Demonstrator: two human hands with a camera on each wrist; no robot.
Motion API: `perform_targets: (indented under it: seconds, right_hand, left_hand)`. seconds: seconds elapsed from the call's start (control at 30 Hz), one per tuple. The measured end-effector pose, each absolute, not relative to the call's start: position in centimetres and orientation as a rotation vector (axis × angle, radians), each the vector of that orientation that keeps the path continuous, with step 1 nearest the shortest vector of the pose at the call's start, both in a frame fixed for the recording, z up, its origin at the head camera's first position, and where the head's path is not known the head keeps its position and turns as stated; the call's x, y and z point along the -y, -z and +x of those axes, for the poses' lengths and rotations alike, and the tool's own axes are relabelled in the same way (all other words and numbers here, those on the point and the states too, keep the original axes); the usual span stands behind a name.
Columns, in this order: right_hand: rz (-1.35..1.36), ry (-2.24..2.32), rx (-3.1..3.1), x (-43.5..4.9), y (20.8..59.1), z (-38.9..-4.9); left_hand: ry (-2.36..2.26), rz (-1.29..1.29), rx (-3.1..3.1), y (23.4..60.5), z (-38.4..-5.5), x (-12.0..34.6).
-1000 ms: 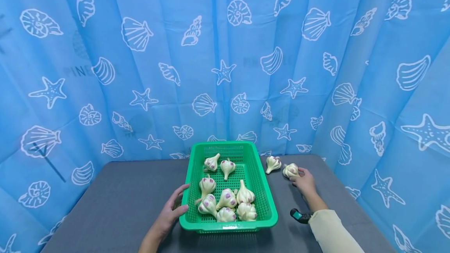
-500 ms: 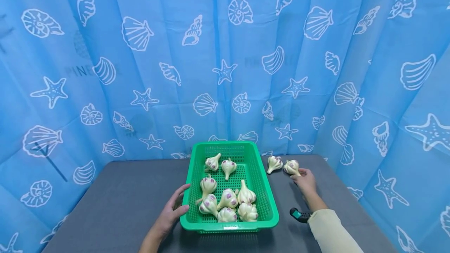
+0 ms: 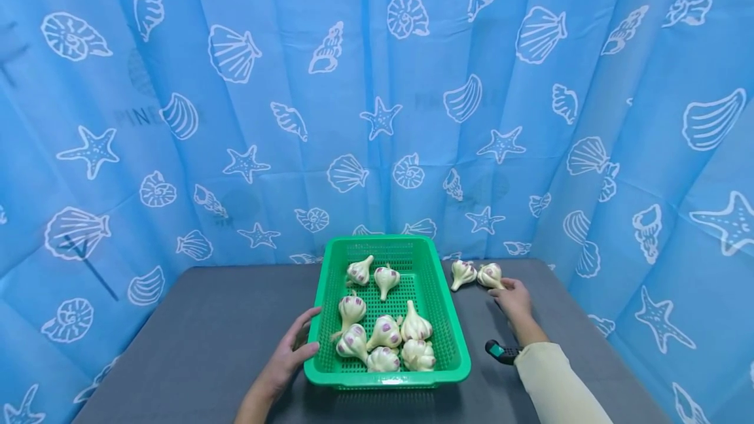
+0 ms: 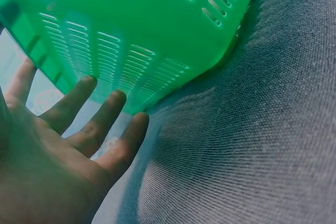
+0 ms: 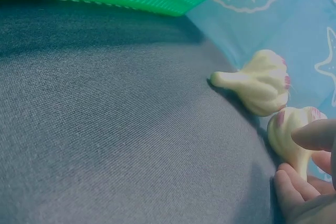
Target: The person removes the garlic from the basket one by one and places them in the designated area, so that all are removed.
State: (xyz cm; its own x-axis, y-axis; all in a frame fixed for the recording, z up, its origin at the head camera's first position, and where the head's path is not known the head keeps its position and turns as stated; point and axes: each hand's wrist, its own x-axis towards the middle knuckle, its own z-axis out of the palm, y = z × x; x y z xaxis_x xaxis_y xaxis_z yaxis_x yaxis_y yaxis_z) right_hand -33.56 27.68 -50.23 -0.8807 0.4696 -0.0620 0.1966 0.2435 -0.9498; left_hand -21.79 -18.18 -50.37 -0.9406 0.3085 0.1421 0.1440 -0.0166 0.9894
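Observation:
My right hand (image 3: 514,300) pinches a cream garlic bulb (image 3: 489,275) by its stem end on the table at the right. In the right wrist view, fingers lie at both sides of that bulb's stem. A second garlic bulb (image 5: 261,83) lies right beside it, stem pointing toward the basket side. My left hand (image 3: 287,353) rests against the left side of a green plastic basket (image 3: 456,339), fingers spread and fairly straight, thumb at the rim. In the left wrist view its fingertips are at the slotted wall. Several garlic bulbs (image 3: 385,332) with purple patches lie in the basket.
The grey cloth-covered table (image 3: 224,319) extends around the basket. Behind and to the right hangs a blue curtain (image 3: 377,136) with white shell prints, meeting the table's back edge. A black band with a small screen (image 3: 501,352) is at my right wrist.
The garlic bulb in my right hand has shifted slightly away from me and closer to its neighbour. My left hand stays at the basket; the head view has moved a little.

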Motion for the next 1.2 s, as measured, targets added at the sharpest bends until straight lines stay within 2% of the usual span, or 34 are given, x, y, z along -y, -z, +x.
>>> perform_targets:
  seconds: [0.7, 1.2]
  right_hand:
    - [-0.700, -1.722, 2.225, -27.7, 50.6, -33.5]
    - [-0.608, -1.670, 2.465, -27.8, 49.6, -33.8]
  left_hand:
    - [-2.119, 0.484, -2.106, 50.4, -21.8, 18.0]
    - [-2.119, 0.443, -2.127, 50.4, -21.9, 18.1]
